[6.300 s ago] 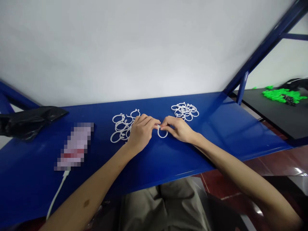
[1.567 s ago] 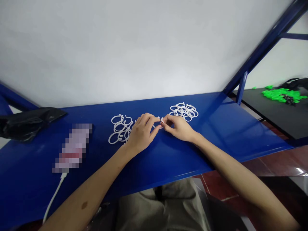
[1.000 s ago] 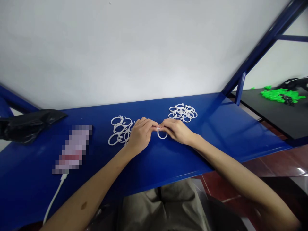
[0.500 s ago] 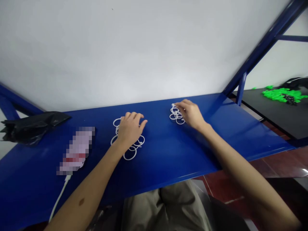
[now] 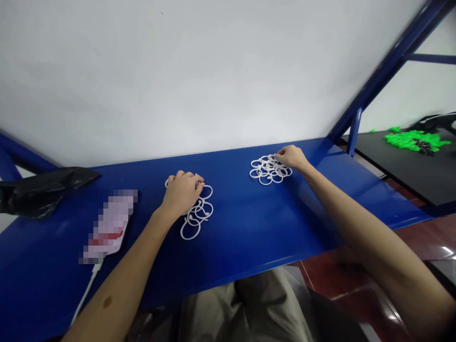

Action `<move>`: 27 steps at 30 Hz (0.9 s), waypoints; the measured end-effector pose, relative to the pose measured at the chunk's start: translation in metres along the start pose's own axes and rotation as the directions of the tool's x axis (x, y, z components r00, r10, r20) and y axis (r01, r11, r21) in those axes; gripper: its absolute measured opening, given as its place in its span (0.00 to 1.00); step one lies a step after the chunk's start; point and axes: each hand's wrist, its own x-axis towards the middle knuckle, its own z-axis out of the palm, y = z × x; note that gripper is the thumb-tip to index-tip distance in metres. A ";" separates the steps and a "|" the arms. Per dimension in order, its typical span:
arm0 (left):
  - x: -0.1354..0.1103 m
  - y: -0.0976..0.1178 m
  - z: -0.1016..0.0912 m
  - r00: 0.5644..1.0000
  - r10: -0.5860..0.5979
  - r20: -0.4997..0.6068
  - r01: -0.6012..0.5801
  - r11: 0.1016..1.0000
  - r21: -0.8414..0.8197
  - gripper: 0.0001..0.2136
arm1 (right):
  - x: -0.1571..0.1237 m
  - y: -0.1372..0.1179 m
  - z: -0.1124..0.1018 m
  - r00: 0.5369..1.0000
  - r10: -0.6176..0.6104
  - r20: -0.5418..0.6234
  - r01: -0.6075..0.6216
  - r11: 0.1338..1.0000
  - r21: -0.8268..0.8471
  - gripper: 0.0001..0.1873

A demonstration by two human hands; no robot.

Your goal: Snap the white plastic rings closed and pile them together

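Observation:
My left hand (image 5: 183, 191) lies over a loose pile of white looped cable ties (image 5: 190, 230), palm down. Its fingers are bent, with the thumb drawn in toward the fingertips. What they pinch, if anything, is hidden, and the hand covers the pile's upper left part. Farther right on the blue table is a second group of white loops (image 5: 265, 179), overlapping one another and lying flat. At the far right edge of that group, my right hand (image 5: 290, 156) has its thumb and fingers pinched on one white loop.
A phone (image 5: 110, 225), blurred by pixels, lies left with a white cable (image 5: 85, 297) attached. Behind it is a black plastic bag (image 5: 50, 190). The blue table (image 5: 242, 242) meets a white wall. On a black table (image 5: 395, 171) at right are bright green pieces (image 5: 415, 139).
My right hand has moved right, uncovering more of the right group. My left hand has shifted slightly left, and its spread fingers have drawn together. The view has tilted a little.

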 end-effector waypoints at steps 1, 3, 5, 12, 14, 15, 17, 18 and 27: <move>0.000 -0.001 0.000 1.000 0.008 0.005 -0.008 1.000 -0.006 0.15 | -0.001 -0.001 0.000 1.000 0.003 -0.010 -0.003 1.000 -0.007 0.11; 0.000 -0.002 -0.001 1.000 0.024 0.019 -0.024 1.000 -0.018 0.15 | -0.006 -0.004 -0.002 0.997 0.005 -0.073 -0.007 1.000 -0.028 0.13; 0.001 -0.003 -0.002 0.999 0.038 0.029 -0.037 0.999 -0.027 0.15 | -0.014 -0.010 -0.003 0.985 -0.024 -0.171 0.015 0.999 -0.052 0.15; 0.000 -0.002 0.001 0.993 0.076 -0.087 -0.080 0.996 -0.038 0.10 | -0.068 -0.056 0.014 0.853 -0.455 -0.254 0.467 0.884 -0.015 0.12; 0.000 0.000 0.002 0.985 0.086 -0.147 -0.095 0.994 -0.051 0.10 | -0.084 -0.071 0.026 0.780 -0.579 -0.237 0.601 0.799 0.025 0.11; 0.000 0.002 0.002 0.980 0.095 -0.177 -0.107 0.992 -0.062 0.10 | -0.092 -0.077 0.032 0.741 -0.632 -0.225 0.657 0.753 0.048 0.12; 0.000 0.007 0.002 0.964 0.126 -0.236 -0.151 0.984 -0.092 0.09 | -0.106 -0.086 0.044 0.662 -0.725 -0.188 0.748 0.656 0.103 0.14; 0.000 0.009 0.002 0.953 0.148 -0.263 -0.181 0.977 -0.109 0.09 | -0.111 -0.089 0.048 0.628 -0.761 -0.163 0.778 0.613 0.133 0.16; -0.002 0.027 0.001 0.902 0.156 -0.403 -0.305 0.890 -0.340 0.11 | -0.130 -0.082 0.047 0.581 -0.805 -0.120 0.778 0.505 0.374 0.12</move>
